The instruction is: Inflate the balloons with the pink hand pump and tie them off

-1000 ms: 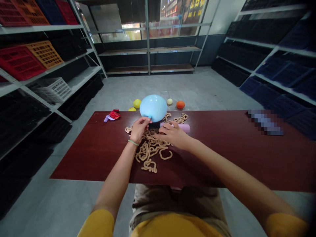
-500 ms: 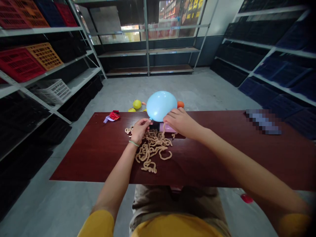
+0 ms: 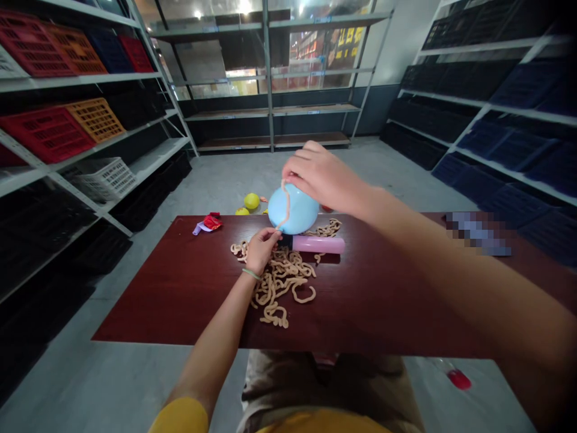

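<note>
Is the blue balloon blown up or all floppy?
Blown up: the blue balloon looks round and smooth, with its neck pinched in the left hand.

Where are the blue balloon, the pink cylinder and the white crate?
Blue balloon point(image 3: 299, 210), head view: middle of its round body.
Pink cylinder point(image 3: 319, 244), head view: middle of its length.
White crate point(image 3: 115, 179), head view: its openwork side wall.

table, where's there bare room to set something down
Bare table lies right of the brown strands, nearer than the pink tube, and left of the left hand, nearer than the red scrap. The middle is crowded: strands, tube, blue balloon, hand.
</note>
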The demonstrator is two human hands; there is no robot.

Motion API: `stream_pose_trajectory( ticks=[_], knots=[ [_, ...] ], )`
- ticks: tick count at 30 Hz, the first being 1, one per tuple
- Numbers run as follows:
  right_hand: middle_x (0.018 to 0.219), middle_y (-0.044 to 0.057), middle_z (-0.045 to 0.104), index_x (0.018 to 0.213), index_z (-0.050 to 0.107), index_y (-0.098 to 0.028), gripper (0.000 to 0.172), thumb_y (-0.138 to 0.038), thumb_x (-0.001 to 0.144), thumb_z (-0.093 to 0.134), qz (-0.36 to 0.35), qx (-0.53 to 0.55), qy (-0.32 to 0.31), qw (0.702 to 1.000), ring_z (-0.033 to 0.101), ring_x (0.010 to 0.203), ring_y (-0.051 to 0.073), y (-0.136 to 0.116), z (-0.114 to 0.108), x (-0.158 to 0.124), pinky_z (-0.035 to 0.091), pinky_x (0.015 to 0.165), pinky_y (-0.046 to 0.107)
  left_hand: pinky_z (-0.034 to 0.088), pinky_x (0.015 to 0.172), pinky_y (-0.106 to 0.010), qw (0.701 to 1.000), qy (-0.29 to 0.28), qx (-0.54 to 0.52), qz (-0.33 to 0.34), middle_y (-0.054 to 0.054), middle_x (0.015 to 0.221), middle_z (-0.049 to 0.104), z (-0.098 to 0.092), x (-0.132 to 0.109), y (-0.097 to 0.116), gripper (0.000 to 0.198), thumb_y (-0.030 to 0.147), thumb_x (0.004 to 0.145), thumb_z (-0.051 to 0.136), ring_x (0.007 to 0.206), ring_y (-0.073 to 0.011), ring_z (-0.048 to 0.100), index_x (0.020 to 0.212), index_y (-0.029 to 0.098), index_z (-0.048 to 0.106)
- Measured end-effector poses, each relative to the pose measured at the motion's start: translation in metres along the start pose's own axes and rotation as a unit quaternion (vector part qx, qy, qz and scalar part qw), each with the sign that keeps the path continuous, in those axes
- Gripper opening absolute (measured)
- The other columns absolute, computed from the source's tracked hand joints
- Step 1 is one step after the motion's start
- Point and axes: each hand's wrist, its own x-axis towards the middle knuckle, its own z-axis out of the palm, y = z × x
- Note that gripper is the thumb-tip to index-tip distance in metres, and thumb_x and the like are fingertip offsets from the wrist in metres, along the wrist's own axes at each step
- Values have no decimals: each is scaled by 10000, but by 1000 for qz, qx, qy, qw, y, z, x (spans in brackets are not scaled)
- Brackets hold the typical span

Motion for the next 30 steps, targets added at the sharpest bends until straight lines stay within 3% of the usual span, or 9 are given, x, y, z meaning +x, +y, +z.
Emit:
stream_pose_trajectory(
  ticks=[4,7,11,14,16,23,28,30],
  knots=[
    [985,47,602,1029,615,-170,266,-290,1014,378,61,-47,32,997,512,1003,204,-16,10,28,399,808,321,375,522,-225,996,15,73,42,0,688,659,0,-3,0,282,455,788,692,523,-103,497,834,177,707],
    [961,42,640,1000,615,-176,215,-251,989,414,109,-68,-10,992,553,840,169,-31,27,32,364,667,287,405,592,-238,985,45,141,92,7,650,636,-2,-4,0,251,436,833,657,568,-123,519,839,196,729],
    [926,49,690,986,640,-203,232,-249,975,413,132,-56,-83,986,554,699,157,-43,60,11,303,593,298,460,748,-286,956,102,202,188,-38,800,630,-6,-3,0,173,374,837,678,767,-173,574,832,218,752],
    [884,47,703,955,655,-209,229,-255,957,431,173,-16,-82,981,573,690,162,-45,81,-13,274,575,300,447,936,-361,919,162,252,258,-102,1072,582,-8,-2,1,105,314,793,735,1081,-243,546,804,213,761],
    [891,46,709,934,655,-203,223,-253,953,438,192,20,-69,979,596,725,164,-45,89,-26,274,581,292,417,1009,-390,910,170,262,273,-113,1159,554,-9,-2,3,98,300,807,723,1174,-259,513,801,208,757],
    [810,20,708,966,635,-232,156,-294,929,497,282,109,-20,953,625,699,184,-52,105,-47,329,609,271,475,846,-305,952,135,170,214,-65,892,658,-13,-2,12,159,326,852,660,910,-197,606,767,201,713],
    [833,44,707,1000,582,-229,159,-262,927,444,330,226,38,916,650,746,212,-48,135,-58,447,668,307,480,740,-273,986,119,54,103,-27,773,679,-12,2,7,215,386,836,655,732,-157,614,815,178,708],
    [823,39,696,1037,553,-243,179,-267,936,407,347,271,68,895,644,747,215,-47,151,-61,483,686,335,479,747,-267,989,112,31,91,-24,774,685,-11,2,6,231,399,828,660,738,-153,615,818,173,706]
  ],
)
